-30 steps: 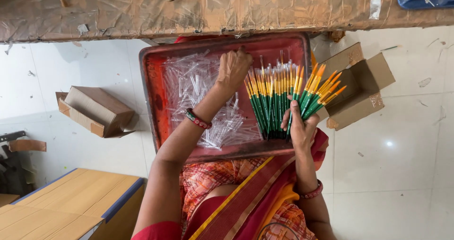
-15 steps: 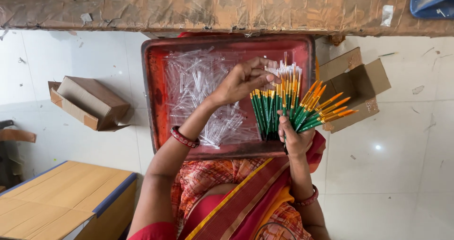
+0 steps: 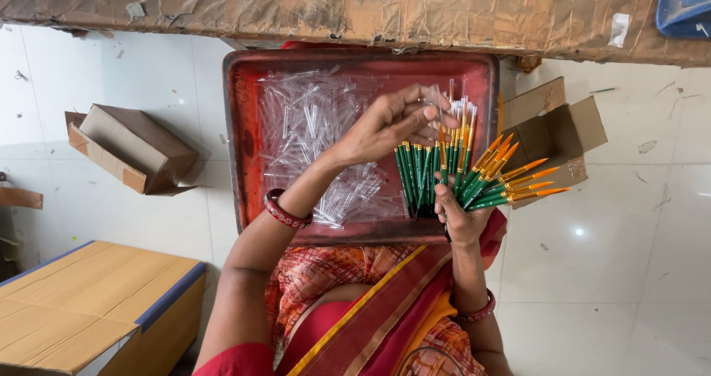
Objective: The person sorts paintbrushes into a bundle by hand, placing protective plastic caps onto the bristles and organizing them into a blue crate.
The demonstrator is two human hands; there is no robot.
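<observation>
My right hand (image 3: 463,217) grips a fanned bundle of thin brushes (image 3: 459,172) with green handles and orange ends, held over the near right part of a red tray (image 3: 237,124). Some of the upright brush tips wear clear caps. My left hand (image 3: 389,124), with a red bangle at the wrist, hovers over the tray and pinches a small clear plastic cap (image 3: 432,98) at the top of the bundle. A loose heap of clear plastic caps (image 3: 318,139) fills the tray.
An open cardboard box (image 3: 559,135) lies right of the tray, and another cardboard box (image 3: 129,150) lies to the left on the white tiled floor. A brown paper-covered edge (image 3: 333,9) runs along the top. A wooden board with a blue rim (image 3: 89,302) sits at the lower left.
My left hand has come off the heap of caps and moved right to the brush tips, its fingers now pinched together. The bundle has shifted slightly right and fanned wider.
</observation>
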